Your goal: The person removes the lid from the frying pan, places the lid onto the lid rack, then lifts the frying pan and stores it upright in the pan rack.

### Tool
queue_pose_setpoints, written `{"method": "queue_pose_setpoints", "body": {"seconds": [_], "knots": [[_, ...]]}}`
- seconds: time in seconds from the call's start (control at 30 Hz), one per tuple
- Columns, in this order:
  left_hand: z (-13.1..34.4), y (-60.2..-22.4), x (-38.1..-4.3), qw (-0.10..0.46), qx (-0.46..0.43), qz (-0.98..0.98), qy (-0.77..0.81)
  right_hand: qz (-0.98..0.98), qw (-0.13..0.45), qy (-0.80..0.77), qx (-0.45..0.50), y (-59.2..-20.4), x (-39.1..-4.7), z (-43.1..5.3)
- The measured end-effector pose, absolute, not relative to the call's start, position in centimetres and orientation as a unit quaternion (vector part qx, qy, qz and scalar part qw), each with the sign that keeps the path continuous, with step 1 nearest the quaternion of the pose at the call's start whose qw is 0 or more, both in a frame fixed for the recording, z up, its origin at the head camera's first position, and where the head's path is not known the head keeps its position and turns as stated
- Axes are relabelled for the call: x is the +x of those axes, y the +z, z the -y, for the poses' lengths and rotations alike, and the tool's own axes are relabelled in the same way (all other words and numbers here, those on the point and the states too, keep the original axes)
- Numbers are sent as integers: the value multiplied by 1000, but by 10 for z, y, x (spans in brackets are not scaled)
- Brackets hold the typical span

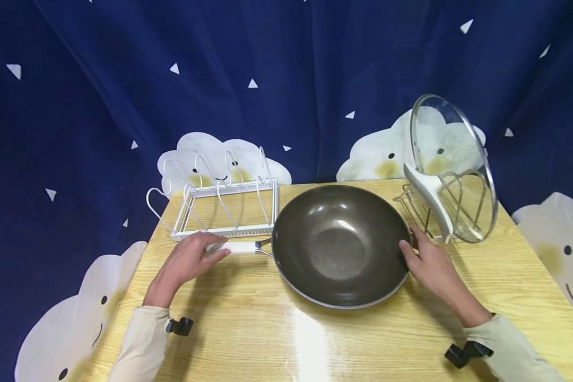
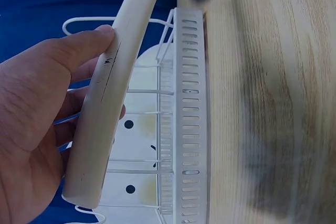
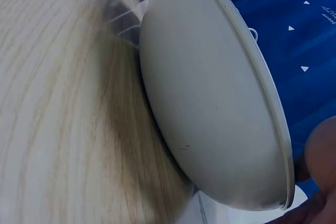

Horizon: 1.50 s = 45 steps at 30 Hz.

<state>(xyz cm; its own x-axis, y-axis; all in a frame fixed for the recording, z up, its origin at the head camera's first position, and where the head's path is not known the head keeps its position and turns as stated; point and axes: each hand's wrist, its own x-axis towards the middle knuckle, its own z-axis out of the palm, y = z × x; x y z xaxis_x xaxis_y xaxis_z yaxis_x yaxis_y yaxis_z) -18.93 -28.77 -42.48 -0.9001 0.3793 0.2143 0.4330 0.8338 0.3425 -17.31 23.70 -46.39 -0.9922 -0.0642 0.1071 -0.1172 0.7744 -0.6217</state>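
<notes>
Wok: left hand grips handle, right hand pinches rim; right-wrist view adds pale outside.

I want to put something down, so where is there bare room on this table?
The table is bare in front of the pan, between the sleeves, and along its right edge, beyond the lid. The back is crowded: rack, pan and lid are close together.
</notes>
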Motion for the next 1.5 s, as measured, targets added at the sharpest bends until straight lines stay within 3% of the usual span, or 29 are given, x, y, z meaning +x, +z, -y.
{"method": "queue_pose_setpoints", "body": {"seconds": [0.63, 1.5], "knots": [[288, -422, -185, 67, -224, 953, -192, 933, 134, 331, 53, -469, -161, -232], [285, -422, -174, 65, -194, 958, -201, 936, 95, 332, 72, -461, -195, -235]]}}
